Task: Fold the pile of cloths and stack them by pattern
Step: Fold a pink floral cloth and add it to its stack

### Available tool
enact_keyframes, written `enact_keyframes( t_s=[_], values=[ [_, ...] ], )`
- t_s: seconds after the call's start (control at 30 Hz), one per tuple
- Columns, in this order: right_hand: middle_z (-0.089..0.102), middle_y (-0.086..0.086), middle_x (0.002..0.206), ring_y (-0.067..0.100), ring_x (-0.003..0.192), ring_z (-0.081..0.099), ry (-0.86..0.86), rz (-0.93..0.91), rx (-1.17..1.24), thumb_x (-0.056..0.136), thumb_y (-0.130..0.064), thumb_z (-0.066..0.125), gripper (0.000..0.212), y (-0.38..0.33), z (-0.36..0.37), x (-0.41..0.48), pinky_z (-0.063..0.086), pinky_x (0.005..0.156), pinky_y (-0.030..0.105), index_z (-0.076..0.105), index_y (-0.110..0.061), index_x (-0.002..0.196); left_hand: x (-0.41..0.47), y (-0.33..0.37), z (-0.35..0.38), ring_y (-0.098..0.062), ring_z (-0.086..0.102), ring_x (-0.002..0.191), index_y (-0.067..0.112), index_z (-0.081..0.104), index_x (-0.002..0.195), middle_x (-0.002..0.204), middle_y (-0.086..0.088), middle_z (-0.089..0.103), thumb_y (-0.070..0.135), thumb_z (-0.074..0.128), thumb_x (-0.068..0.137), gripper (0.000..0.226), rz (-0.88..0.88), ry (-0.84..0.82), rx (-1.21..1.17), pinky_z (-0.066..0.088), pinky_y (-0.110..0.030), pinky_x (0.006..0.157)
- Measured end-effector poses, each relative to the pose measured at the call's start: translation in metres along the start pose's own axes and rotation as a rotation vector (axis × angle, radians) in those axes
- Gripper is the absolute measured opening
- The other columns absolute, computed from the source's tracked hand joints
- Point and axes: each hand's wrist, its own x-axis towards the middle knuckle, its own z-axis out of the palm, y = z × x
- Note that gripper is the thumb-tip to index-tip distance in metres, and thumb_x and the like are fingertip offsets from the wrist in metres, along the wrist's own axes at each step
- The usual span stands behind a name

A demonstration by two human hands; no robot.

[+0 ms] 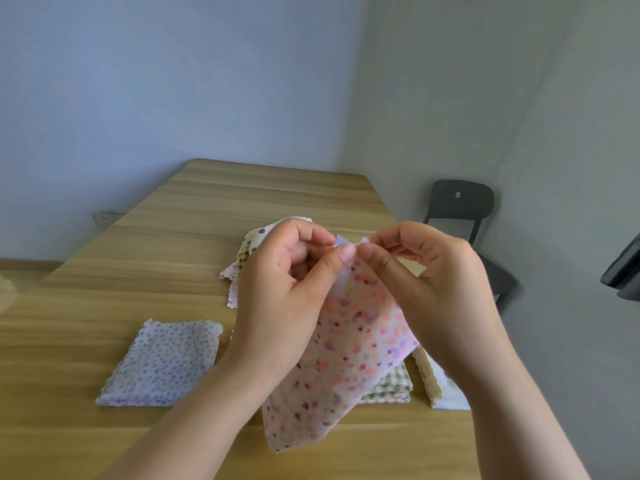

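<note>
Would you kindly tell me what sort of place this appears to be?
Likely a plain, sparsely furnished room, perhaps a small office: a wooden table against bare pale walls, a wall socket, and a dark plastic chair nearby.

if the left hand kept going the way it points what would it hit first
Probably the right hand: it and the left hand pinch the pink-spotted cloth at its top edge, fingertips nearly touching.
</note>
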Motion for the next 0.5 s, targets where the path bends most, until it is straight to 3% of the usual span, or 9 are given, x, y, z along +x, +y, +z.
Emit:
enact_keyframes(
  t_s=[0.2, 0.37, 0.5],
  values=[
    [0.065, -0.018, 0.07, 0.002, 0.073, 0.062, 0.067, -0.098, -0.133, 0.088, -0.017, 0.068, 0.011, 0.008, -0.004, 0.007, 0.043, 0.062, 0.007, 0.064, -0.023, 0.079, -0.016, -0.023, -0.018, -0.01, 0.066, 0.079, 0.019, 0.064, 0.087, 0.082, 0.002, 0.07, 0.026, 0.072, 0.083, 0.011, -0.08, -0.152, 0.024, 0.048, -0.018, 0.071],
    [0.061, -0.019, 0.07, -0.005, 0.069, 0.056, 0.082, -0.187, -0.171, 0.088, -0.015, 0.068, 0.009, 0.008, -0.01, 0.01, 0.037, 0.062, 0.003, 0.063, -0.018, 0.081, -0.026, -0.039, -0.021, -0.02, 0.069, 0.086, 0.024, 0.071, 0.089, 0.088, 0.001, 0.074, 0.036, 0.074, 0.079, 0.016, -0.184, -0.228, 0.01, 0.054, -0.036, 0.078],
    [0.062, -0.017, 0.069, -0.002, 0.067, 0.056, 0.071, -0.198, -0.174, 0.088, -0.016, 0.068, 0.01, 0.008, -0.013, 0.011, 0.037, 0.06, 0.004, 0.062, -0.018, 0.081, -0.031, -0.045, -0.016, -0.019, 0.068, 0.083, 0.025, 0.072, 0.09, 0.087, 0.003, 0.073, 0.041, 0.076, 0.079, 0.02, -0.216, -0.215, 0.003, 0.054, -0.033, 0.077]
  ],
)
